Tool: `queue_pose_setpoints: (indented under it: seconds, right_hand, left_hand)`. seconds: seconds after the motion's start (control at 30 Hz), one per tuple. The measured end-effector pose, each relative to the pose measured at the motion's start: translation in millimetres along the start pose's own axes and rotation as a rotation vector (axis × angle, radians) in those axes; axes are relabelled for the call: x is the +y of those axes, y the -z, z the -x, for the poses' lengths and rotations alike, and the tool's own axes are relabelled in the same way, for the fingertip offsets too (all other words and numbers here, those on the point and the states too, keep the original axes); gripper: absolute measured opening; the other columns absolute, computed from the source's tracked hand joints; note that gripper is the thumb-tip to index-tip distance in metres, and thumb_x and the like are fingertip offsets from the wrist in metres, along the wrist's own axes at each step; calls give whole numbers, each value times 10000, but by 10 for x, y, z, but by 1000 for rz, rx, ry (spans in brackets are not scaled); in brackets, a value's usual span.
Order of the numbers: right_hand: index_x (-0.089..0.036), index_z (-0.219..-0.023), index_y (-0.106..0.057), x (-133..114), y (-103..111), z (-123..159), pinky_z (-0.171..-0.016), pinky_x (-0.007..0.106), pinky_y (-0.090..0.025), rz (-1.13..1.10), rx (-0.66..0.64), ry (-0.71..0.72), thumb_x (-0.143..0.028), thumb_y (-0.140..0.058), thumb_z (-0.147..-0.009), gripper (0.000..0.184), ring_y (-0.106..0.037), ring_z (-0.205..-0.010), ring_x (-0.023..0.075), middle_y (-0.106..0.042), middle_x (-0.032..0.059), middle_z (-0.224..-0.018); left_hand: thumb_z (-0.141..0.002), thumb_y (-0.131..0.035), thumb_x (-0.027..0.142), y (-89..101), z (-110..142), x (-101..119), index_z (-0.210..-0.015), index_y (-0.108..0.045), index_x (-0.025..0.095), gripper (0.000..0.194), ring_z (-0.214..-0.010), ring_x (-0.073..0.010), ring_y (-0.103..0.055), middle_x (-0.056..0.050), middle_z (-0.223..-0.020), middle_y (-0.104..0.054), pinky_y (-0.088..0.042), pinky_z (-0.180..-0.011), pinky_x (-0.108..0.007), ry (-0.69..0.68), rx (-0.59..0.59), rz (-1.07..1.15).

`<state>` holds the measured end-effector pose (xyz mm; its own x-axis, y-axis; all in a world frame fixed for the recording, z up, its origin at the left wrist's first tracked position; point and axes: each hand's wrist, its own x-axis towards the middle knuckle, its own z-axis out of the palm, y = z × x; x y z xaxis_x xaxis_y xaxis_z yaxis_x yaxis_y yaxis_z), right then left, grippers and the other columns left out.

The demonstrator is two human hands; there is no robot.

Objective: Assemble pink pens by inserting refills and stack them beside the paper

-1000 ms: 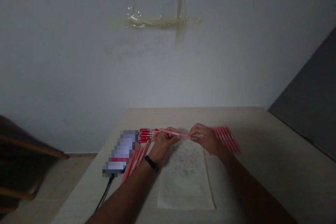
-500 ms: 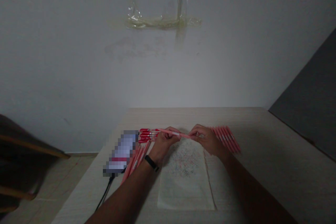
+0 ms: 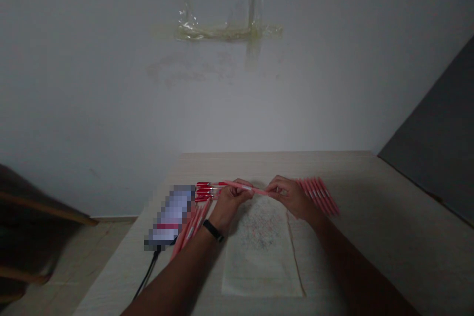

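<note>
A pink pen (image 3: 247, 187) is held nearly level above the far edge of a scribbled paper (image 3: 264, 266). My left hand (image 3: 232, 196) is closed around its middle, a black band on that wrist. At its right end the fingertips of my right hand (image 3: 289, 195) pinch it. Behind my right hand lies a neat row of pink pens (image 3: 319, 196). Left of my left hand are several red refills or pen parts (image 3: 204, 191), too small to tell which. Below them is a bunch of pink pen barrels (image 3: 190, 229), partly hidden by my left forearm.
A blurred-out phone (image 3: 171, 217) with a black cable (image 3: 150, 269) lies on the table's left side. The pale table (image 3: 274, 160) meets a grey wall with tape on it. Dark wooden furniture (image 3: 33, 227) stands at the left, and a dark panel (image 3: 437, 138) at the right.
Both hands keep the same hold on the pen and have barely moved. The whole view has shifted very slightly.
</note>
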<state>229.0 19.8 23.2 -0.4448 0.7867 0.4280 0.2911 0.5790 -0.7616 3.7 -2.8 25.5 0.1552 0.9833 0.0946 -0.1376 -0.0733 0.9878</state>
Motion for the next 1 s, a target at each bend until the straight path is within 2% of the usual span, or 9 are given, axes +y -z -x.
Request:
queue_pose_setpoints:
  seconds: [0.17,0.4,0.63,0.83,1.0]
  right_hand:
    - [-222,-943,-738,12,3,2,-761,297,-465,-5,-3,2,-372,-636,-939,182,-617,-840,174,-662,39,-882]
    - [-208,-894,-722,24,-23,0,-708,277,-441,2,-4,-9,-345,-651,-927,158,-602,-790,160,-646,24,-836]
    - [-207,-1043,-719,-48,-31,22,-760,277,-463,-49,-79,-61,-267,-612,-931,166,-625,-861,165,-694,37,-942]
    - [-188,-1028,-724,-53,-128,29,-805,292,-477,-174,-130,-182,-400,-614,-938,255,-640,-901,184,-723,49,-955]
    - [-180,-996,-712,-32,-208,41,-785,294,-489,-316,-134,-230,-425,-693,-874,274,-637,-866,176,-713,43,-929]
  left_hand:
    - [-724,-779,352,-5,4,24,-863,-705,149,257,-658,-123,-553,2,-700,-660,-416,-630,-230,22,35,-15]
    - [-703,-798,357,-22,-3,26,-858,-705,141,281,-646,-119,-557,-3,-703,-670,-416,-626,-231,31,19,0]
    - [-723,-793,384,-5,-3,29,-902,-703,141,315,-680,-129,-561,-7,-732,-658,-421,-644,-237,-17,65,-35]
    - [-743,-790,423,-3,-6,-19,-891,-721,131,334,-798,-164,-588,-41,-850,-685,-444,-743,-271,-41,-61,-90]
    - [-752,-789,438,-3,-24,-73,-960,-717,119,387,-749,-156,-581,-36,-803,-675,-436,-725,-270,-44,-127,-126]
